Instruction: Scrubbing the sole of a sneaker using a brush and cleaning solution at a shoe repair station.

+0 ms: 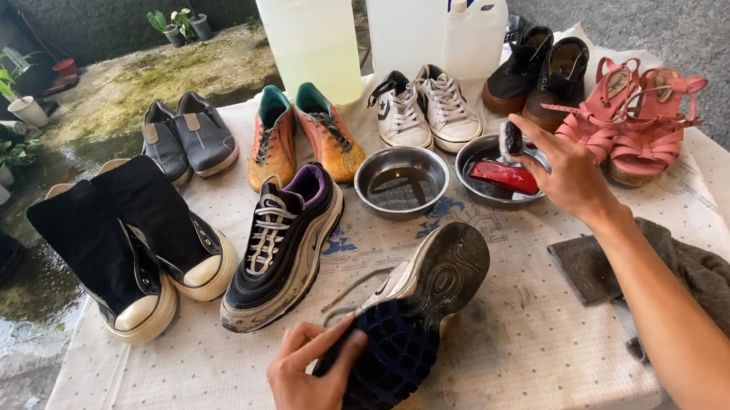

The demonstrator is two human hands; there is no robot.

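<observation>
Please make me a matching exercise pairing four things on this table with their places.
1 upturned sneaker
2 grey cloth
3 red brush
4 pink sandals

a in the right metal bowl
b under the right forearm
c far right, beside the brown shoes
d held by the left hand

Pairs: 1-d, 2-b, 3-a, 4-c

Black high-top boots (139, 247) are standing at the table's left, grey slip-ons (188, 140) and orange football boots (302, 135) sitting behind them — white sneakers (424, 108), brown shoes (537, 74), pink sandals (636, 118) lining up rightward, a grey cloth (679, 267) lying crumpled nearby.
</observation>
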